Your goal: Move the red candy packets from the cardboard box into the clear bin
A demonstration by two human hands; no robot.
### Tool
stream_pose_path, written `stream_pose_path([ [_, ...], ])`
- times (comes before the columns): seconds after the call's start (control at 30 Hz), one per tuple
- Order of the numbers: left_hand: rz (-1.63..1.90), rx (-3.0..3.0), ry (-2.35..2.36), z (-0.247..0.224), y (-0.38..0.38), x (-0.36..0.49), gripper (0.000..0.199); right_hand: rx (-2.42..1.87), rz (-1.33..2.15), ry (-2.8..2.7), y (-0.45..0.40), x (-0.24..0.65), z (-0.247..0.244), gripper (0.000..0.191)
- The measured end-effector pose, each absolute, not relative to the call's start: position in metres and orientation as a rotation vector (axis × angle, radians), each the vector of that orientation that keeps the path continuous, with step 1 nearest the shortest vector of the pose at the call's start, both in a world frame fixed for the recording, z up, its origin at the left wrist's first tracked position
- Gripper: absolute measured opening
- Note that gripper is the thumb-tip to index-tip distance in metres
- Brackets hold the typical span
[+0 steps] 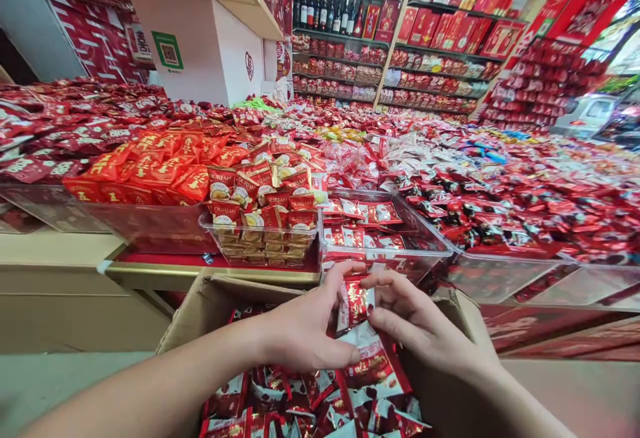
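Above an open cardboard box (200, 311) full of red and white candy packets (300, 401), my left hand (313, 325) is closed round the left side of some packets (356, 301). My right hand (415, 315) pinches the same packets from the right, fingertips at their top edge. Another red and white packet (373, 365) lies just below, by my left thumb. Right behind my hands stands a clear bin (410, 258), part filled with flat rows of similar red and white packets (367, 211).
To the left are a bin of durian packets (260, 231) and a bin of bright red packets (150, 218). Heaped candy bins (520, 271) stretch right. Behind rise shelves (345, 41) with bottles and boxes, and a white pillar (200, 45).
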State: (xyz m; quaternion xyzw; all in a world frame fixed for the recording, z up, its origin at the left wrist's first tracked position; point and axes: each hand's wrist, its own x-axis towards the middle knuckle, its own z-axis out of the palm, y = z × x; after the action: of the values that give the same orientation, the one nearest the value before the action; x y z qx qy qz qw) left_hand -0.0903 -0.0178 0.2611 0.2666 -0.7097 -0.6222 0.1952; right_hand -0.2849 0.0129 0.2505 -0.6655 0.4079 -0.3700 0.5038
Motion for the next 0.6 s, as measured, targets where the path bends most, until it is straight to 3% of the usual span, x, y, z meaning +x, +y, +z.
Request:
stream_pose_path([
  [0.2, -1.824, 0.791, -1.852, 0.268, -0.016, -0.091, 0.095, -1.441, -1.063, 1.026, 0.01, -0.28, 0.25, 0.041],
  [0.33, -1.976, 0.808, -1.806, 0.266, -0.015, -0.09, 0.106, -1.593, -1.22, 1.051, 0.011, -0.284, 0.245, 0.019],
  [0.43, -1.949, 0.783, -1.848, 0.262, -0.018, -0.087, 0.109, -1.704, -1.487, 1.075, 0.012, -0.29, 0.244, 0.02],
  [0.5, -1.878, 0.657, -1.858, 0.26, -0.019, -0.086, 0.1, -1.856, -1.517, 1.121, 0.012, -0.292, 0.246, 0.022],
  [0.6, -1.775, 0.514, -1.881, 0.261, -0.018, -0.086, 0.07, -1.986, -1.392, 1.157, 0.012, -0.29, 0.25, 0.02],
])
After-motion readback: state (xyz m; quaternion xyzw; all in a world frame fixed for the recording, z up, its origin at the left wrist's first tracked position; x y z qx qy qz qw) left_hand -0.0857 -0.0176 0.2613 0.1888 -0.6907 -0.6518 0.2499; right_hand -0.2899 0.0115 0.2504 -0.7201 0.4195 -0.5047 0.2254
